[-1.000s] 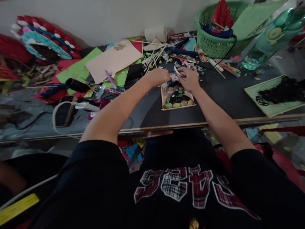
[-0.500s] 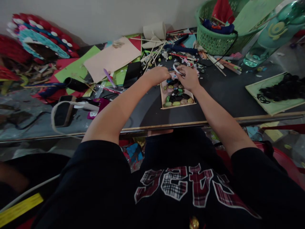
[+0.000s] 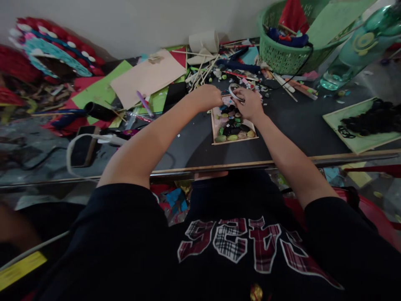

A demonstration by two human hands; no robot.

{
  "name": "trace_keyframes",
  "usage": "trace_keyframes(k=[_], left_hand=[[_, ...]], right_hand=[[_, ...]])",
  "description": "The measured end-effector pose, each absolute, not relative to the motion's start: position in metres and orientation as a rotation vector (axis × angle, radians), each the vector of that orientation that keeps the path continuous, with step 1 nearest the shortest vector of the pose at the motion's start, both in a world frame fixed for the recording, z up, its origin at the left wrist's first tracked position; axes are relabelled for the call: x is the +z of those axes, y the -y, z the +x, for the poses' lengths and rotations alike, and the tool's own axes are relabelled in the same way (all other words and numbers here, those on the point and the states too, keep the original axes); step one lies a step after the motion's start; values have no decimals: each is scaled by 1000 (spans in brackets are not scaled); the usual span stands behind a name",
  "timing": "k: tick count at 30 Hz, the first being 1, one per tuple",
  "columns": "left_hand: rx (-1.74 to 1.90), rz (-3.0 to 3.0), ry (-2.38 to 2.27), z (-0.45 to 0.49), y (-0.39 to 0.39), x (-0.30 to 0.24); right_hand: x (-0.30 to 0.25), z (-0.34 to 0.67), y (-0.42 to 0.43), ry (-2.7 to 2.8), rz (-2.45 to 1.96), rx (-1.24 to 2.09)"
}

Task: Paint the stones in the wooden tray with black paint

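Observation:
A small panel edged with thin sticks (image 3: 212, 127) lies on the dark table, covered with colourful pebbles (image 3: 232, 137) in green, black, pink and yellow. My left hand (image 3: 209, 97) is closed at the panel's far left corner. Its fingertips are turned away, so whatever is in them stays hidden. Across from it, my right hand (image 3: 250, 103) is over the far right part of the panel, fingers curled around a white ring (image 3: 232, 90) that looks like a roll of tape. Both hands cover part of the panel's far end.
Scraps and thin sticks (image 3: 203, 71) litter the table's back, near a green basket (image 3: 283, 56) and a teal bottle (image 3: 347, 60). At right lies a green board (image 3: 340, 121) with black pieces. Coloured paper (image 3: 147, 75) and a phone (image 3: 84, 146) are at left.
My left forearm and elbow have swung a little to the left. Both hands stay at the panel's far end, with the white ring still in my right hand, tilted slightly differently.

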State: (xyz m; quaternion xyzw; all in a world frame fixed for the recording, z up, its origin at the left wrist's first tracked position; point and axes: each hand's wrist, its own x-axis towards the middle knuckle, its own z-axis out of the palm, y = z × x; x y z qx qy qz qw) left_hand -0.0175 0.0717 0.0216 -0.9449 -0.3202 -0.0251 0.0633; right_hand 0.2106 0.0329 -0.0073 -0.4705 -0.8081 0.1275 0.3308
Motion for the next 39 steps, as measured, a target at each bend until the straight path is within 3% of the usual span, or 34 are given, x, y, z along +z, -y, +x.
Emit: trace_keyframes(k=[4, 22, 39], left_hand=[[105, -2763, 913, -13, -67, 24], [161, -2841, 866, -6, -73, 25], [378, -2845, 1180, -4, -67, 45]], right_hand=[[-7, 210, -33, 2127, -1203, 321], [-11, 202, -35, 2239, -1206, 280], [-5, 200, -31, 2355, -1271, 360]])
